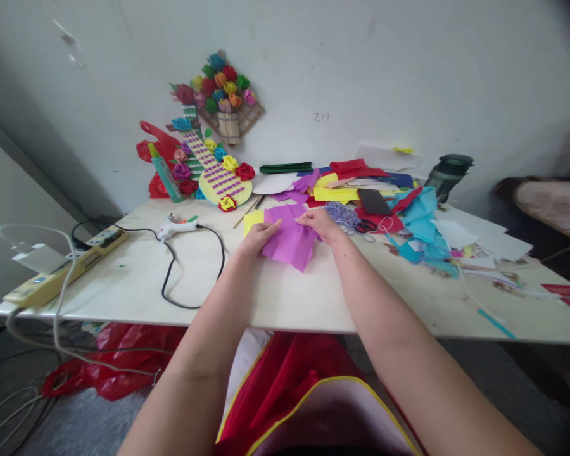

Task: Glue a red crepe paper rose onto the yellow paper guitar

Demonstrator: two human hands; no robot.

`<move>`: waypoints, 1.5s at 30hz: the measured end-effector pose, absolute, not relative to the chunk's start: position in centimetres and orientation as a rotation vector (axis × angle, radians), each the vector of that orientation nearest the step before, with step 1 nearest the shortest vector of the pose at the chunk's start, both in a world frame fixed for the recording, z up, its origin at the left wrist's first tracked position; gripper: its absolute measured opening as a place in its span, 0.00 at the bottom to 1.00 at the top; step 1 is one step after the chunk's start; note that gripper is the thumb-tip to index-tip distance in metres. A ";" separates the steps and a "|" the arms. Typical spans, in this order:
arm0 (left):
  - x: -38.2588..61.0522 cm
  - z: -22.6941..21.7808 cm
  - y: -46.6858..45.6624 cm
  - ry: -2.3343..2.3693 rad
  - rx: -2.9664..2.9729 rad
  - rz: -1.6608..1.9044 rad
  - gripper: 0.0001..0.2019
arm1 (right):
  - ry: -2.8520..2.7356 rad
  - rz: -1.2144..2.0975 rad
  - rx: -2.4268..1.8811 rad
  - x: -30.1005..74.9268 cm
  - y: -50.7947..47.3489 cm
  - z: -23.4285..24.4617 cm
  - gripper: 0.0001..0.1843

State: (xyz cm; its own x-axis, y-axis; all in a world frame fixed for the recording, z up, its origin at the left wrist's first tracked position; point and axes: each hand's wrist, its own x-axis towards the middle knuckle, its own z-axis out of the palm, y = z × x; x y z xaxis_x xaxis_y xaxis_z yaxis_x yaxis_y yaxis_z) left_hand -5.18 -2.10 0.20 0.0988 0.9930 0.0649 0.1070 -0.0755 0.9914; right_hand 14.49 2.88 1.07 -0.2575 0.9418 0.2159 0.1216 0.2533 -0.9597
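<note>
Between my two hands is a piece of purple crepe paper (291, 244), held a little above the table with its lower corner hanging down. My left hand (261, 237) pinches its left edge between thumb and fingers. At the upper right edge, my right hand (322, 225) grips the same sheet with bunched fingertips. A yellow paper piece (253, 221) lies just behind my left hand. Near my right hand rest a tangle of lavender yarn (342, 215) and dark-handled scissors (365, 226).
A glue gun (178, 227) with a looping black cord lies left, near a power strip (66, 266). Behind stand a glue bottle (166, 177) and a flower-trimmed paper guitar (221, 180). Coloured paper, a phone (373, 202), blue crepe paper (420, 218) and a dark bottle (449, 174) fill the right.
</note>
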 end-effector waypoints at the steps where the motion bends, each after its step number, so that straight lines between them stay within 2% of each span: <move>1: -5.1 0.3 -2.2 1.189 1.379 1.148 0.23 | -1.616 1.143 -1.000 14.5 3.0 0.9 0.15; 14: -4.7 0.4 -2.3 1.198 1.586 1.053 0.21 | -1.646 1.392 -0.930 13.1 2.0 1.4 0.15; 20: -5.0 -0.3 -1.2 1.233 1.470 1.314 0.20 | -1.446 1.433 -0.983 13.5 2.5 1.1 0.23; 26: -5.1 -0.8 -0.5 1.251 1.412 1.430 0.19 | -1.508 1.402 -1.011 13.0 2.2 1.2 0.30; 39: -5.2 -0.9 -0.9 1.246 1.488 1.254 0.17 | -1.612 1.328 -0.970 12.6 1.7 1.8 0.18; 42: -5.3 -1.1 -0.5 1.237 1.472 1.250 0.17 | -1.612 1.358 -0.941 12.7 1.9 1.5 0.21; 45: -5.3 -1.2 -0.3 1.221 1.420 1.301 0.16 | -1.626 1.339 -0.903 12.9 2.1 1.3 0.32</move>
